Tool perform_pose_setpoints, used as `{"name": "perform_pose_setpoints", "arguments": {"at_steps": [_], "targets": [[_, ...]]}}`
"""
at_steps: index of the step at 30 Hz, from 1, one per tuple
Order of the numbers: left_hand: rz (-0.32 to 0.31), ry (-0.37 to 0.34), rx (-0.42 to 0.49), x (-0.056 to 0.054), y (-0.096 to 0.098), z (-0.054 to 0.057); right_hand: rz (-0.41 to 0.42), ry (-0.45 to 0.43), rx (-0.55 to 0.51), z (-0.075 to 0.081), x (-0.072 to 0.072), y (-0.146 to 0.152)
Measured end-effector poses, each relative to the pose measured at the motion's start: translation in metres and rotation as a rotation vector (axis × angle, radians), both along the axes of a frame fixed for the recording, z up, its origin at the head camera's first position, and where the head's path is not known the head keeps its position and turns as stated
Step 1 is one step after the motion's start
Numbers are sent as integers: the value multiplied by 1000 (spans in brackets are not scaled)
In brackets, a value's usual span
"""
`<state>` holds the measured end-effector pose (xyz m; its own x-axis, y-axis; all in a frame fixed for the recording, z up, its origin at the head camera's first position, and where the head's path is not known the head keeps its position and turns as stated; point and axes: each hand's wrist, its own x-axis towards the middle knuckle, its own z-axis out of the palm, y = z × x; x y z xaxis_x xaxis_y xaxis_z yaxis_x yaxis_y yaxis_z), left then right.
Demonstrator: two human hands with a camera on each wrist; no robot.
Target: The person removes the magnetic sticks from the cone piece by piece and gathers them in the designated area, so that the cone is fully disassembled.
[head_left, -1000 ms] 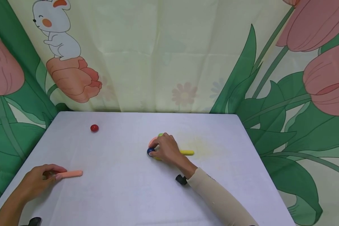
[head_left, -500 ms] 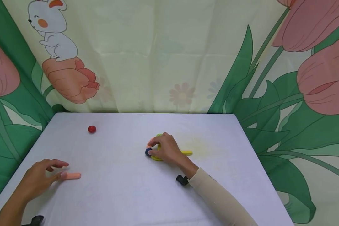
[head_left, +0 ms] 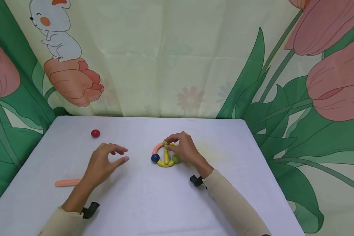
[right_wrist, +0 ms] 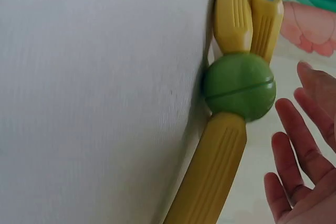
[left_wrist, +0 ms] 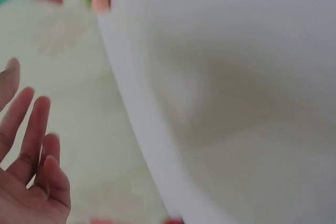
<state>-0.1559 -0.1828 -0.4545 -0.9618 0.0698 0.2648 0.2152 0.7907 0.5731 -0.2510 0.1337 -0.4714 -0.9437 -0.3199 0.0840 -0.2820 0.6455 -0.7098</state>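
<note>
Forming a ring [head_left: 157, 148]: pink and yellow arcs, linked by balls, near the table [head_left: 141, 203]'s middle.
Far green ball [head_left: 165, 143]: pinched between the right hand [head_left: 183, 146]'s thumb and forefinger.
Near green ball [head_left: 176, 158]: on the ring's right; a yellow bar [right_wrist: 210, 166] runs from it.
Blue ball [head_left: 155, 158]: on the ring's left.
Left hand [head_left: 106, 162]: above the table, thumb and fingers spread.
Pink bar [head_left: 68, 183]: partly behind the left wrist.
Red ball [head_left: 95, 133]: far left.
</note>
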Motion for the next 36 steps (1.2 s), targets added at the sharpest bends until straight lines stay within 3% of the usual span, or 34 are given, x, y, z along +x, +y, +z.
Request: {"name": "perform_pose_setpoints", "arguments": {"at_steps": [7,15,21,25,31,36], "targets": [[-127,-26,55,-25,73,-13,-33,-50,32,-1,-15,8],[-189,-67,64,-44,112,-32,60,-135,61,-1,-34,6],[-212,-77,-5,-50,122,-38,119,-137,65,-4,-41,5],[-218,-46,-15,-47,120,-37,133,-120,65,-7,-43,5],[-199,41,-41,-41,110,-34,115,-128,79,-10,-43,3],[-158,77,-19,-42,104,-30,83,-123,75,-12,-42,2]]}}
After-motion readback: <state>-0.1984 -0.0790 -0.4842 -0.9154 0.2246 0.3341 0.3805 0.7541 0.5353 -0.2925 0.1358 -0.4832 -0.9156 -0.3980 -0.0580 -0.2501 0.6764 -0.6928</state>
